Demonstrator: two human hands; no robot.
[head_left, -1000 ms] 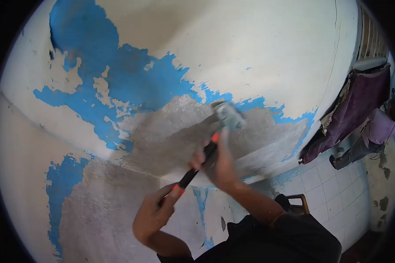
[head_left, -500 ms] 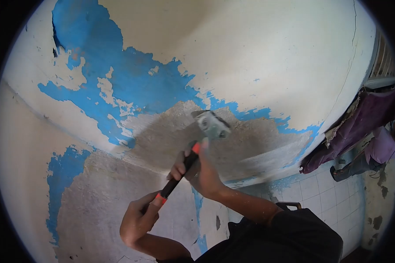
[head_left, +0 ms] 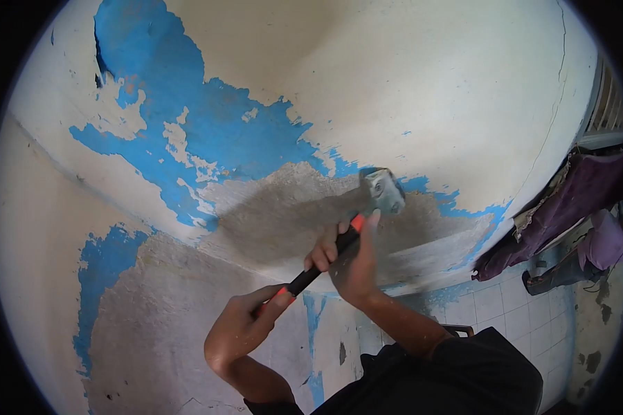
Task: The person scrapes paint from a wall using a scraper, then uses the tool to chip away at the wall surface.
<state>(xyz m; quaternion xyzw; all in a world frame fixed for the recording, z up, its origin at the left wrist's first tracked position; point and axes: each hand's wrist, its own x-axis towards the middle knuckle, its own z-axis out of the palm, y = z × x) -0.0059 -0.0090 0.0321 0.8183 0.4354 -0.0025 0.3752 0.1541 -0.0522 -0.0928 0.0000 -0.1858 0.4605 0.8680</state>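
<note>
A paint scraper with a black and orange handle (head_left: 310,277) reaches up across the wall. Its wide metal head (head_left: 384,190) lies over the border between bare grey plaster (head_left: 291,200) and the blue paint layer (head_left: 242,135). My right hand (head_left: 353,270) is closed around the handle just below the head, its thumb stretched along toward the metal. Lower down, my left hand (head_left: 246,321) grips the handle's orange end. Cream paint (head_left: 422,76) surrounds the ragged blue patches.
A wall corner (head_left: 97,190) runs diagonally on the left, with a second bared grey area (head_left: 194,325) beneath. Purple cloth (head_left: 561,207) hangs at the right, near a white tiled surface (head_left: 516,297). A long crack (head_left: 557,90) descends through the cream paint.
The scraper and both hands have shifted right across the wall, taking the head from the grey plaster's middle to the blue edge farther right. The view has tilted slightly.
</note>
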